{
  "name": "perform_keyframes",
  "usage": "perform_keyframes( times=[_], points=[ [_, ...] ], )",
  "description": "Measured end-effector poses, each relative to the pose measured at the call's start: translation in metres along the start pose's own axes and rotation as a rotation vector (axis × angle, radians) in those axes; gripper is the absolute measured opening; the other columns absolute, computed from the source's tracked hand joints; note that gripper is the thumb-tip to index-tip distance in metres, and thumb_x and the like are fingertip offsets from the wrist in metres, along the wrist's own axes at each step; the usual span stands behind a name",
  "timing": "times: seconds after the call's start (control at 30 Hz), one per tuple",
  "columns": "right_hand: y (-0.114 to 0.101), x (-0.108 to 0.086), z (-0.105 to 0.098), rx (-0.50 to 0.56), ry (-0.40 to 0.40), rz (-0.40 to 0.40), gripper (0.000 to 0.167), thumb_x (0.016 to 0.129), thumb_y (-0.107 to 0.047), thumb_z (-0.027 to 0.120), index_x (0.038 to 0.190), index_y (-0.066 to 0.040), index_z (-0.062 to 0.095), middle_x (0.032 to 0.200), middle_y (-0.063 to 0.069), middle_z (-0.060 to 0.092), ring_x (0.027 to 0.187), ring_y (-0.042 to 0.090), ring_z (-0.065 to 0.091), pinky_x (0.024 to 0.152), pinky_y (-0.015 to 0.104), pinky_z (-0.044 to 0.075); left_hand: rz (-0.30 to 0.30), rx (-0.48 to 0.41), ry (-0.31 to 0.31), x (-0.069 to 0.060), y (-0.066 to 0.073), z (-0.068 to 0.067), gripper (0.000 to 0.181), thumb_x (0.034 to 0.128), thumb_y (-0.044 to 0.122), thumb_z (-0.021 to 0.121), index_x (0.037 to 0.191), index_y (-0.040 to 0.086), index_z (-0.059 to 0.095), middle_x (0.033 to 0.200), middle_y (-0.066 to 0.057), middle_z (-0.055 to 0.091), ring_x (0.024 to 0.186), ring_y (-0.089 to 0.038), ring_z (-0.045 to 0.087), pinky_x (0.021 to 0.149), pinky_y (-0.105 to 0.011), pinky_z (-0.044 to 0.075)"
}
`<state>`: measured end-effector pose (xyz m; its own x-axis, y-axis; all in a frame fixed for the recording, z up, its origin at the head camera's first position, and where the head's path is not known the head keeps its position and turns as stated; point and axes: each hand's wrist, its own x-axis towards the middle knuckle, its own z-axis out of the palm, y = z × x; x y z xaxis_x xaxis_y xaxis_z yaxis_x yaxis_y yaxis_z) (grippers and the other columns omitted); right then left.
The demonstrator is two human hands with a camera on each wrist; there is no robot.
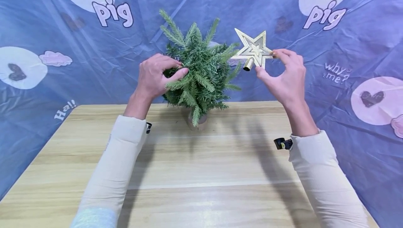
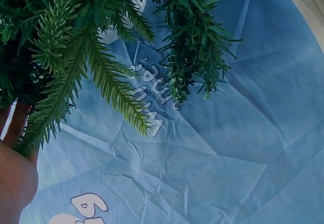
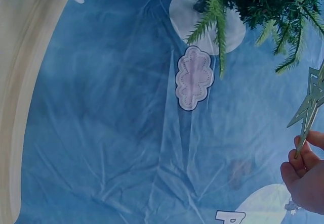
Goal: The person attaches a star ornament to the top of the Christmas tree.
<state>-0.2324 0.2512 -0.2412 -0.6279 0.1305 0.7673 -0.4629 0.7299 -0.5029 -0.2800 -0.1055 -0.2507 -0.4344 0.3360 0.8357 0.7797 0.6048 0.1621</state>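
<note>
A small artificial Christmas tree (image 1: 201,63) stands in a brown base (image 1: 198,120) near the table's far edge. My left hand (image 1: 157,74) holds the tree's foliage from the left, thumb in front and fingertips partly hidden among the needles. In the left wrist view, branches (image 2: 114,85) cover much of that hand (image 2: 17,178). Up to the right of the tree, my right hand (image 1: 284,77) pinches a gold star tree topper (image 1: 254,48) by its right-hand points. The topper's short socket (image 1: 248,64) points down and left, apart from the branches.
A light wood table (image 1: 195,165) extends in front of the tree. Behind it hangs a wrinkled blue cloth (image 1: 138,42) printed with words, hearts and clouds. Each wrist wears a black strap-like device (image 1: 282,144), and both sleeves are pale.
</note>
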Motion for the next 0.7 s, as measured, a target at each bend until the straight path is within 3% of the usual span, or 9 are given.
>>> perform_keyframes(
  times=[0.7],
  points=[
    [-0.026, 0.015, 0.022, 0.006, 0.005, -0.03, 0.055, 0.078, -0.035, 0.082, 0.119, 0.001, 0.072, 0.123, 0.012, 0.066, 0.115, 0.03, 0.051, 0.094, 0.038, 0.039, -0.007, -0.008, 0.008, 0.0, -0.003, 0.001, 0.037, 0.0859, 0.045, 0.072, 0.091, 0.01, 0.081, 0.093, -0.008, 0.078, 0.083, -0.027, 0.069, 0.067, -0.045, 0.054]
  ],
)
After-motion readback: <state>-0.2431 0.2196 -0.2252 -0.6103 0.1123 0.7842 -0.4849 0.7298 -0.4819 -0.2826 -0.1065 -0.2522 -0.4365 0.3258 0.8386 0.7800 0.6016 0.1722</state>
